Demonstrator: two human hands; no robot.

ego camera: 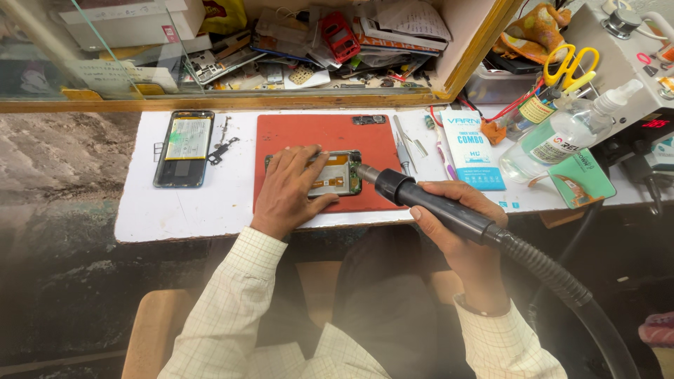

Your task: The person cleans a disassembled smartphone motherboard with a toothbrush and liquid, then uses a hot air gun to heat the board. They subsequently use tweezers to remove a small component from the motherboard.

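Note:
My left hand lies flat on an opened phone, pressing it against the red work mat. My right hand grips the black handle of a hot-air tool. Its metal nozzle points at the phone's right end, almost touching it. A thick ribbed hose runs from the handle down to the lower right. Both sleeves are pale checked cloth.
A second opened phone with its battery showing lies at the left of the white table, small parts beside it. Tweezers, a blue-and-white packet, a clear bottle, yellow scissors and a rework station crowd the right. A cluttered shelf stands behind.

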